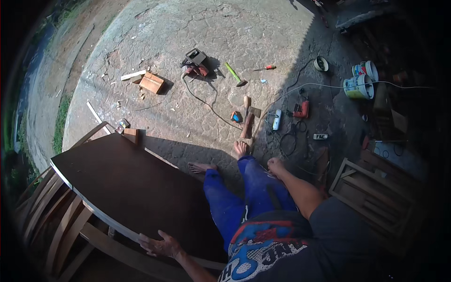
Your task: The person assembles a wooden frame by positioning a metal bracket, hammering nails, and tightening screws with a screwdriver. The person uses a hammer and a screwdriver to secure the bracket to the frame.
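Observation:
My left hand (162, 245) lies with fingers spread at the pale near edge of a large dark brown board (136, 183). This board rests tilted on curved wooden pieces at my left. My right hand (276, 167) is beside my right knee, its fingers curled together; whether anything is in them is hidden. Past my right foot, a hatchet (254, 112) lies by a piece of wood (247, 126) on the concrete. A small blue and orange item (236, 116) sits next to it.
Farther off lie a red power tool (197, 69), a green-handled hammer (232, 73), a red-handled tool (269, 67) and a wooden block (151, 82). Rightward are a white power strip (277, 120), a red drill (301, 109), cords, buckets (358, 87) and a wooden frame (371, 197).

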Tool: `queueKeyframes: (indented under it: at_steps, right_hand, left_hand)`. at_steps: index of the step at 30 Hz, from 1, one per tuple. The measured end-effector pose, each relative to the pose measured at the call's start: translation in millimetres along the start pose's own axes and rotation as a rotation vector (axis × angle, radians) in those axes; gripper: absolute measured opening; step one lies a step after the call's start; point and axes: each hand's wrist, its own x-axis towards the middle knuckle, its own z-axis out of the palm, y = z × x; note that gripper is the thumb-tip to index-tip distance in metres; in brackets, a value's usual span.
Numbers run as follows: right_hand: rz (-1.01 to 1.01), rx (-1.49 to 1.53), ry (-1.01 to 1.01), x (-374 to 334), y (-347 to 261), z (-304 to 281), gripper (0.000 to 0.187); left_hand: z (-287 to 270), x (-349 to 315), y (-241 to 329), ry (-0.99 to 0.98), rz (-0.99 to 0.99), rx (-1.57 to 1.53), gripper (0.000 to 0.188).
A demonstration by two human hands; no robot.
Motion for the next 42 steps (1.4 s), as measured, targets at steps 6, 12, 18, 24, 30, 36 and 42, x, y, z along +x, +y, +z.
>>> queueKeyframes:
  at_steps: [6, 12, 18, 24, 30, 36, 42]
  right_hand:
    - [-0.042, 0.075, -0.071, 87, -2, 16, 0.022]
    - [-0.205, -0.189, 0.038, 245, 6, 82, 0.030]
    - [-0.891, -0.985, -0.037, 364, -64, 113, 0.019]
    - [-1.035, -1.379, 0.141, 485, -50, 134, 0.025]
    - [-0.722, -1.463, -0.059, 487, -56, 102, 0.025]
    - [-0.491, -1.096, 0.145, 507, -38, 85, 0.032]
    - [-0.556, -1.113, 0.081, 531, -47, 98, 0.024]
  left_hand:
    - [16, -74, 94, -0.252, 0.249, -0.088, 0.067]
    - [108, -189, 187, -0.969, 0.492, -0.362, 0.069]
    - [194, -219, 263, -0.989, 0.595, -0.064, 0.075]
    - [210, -198, 277, -0.935, 0.538, -0.095, 0.064]
    - [212, -184, 282, -0.966, 0.484, -0.115, 0.061]
    - [213, -172, 277, -0.944, 0.552, -0.059, 0.057]
    - [213, -169, 281, -0.906, 0.582, -0.056, 0.055]
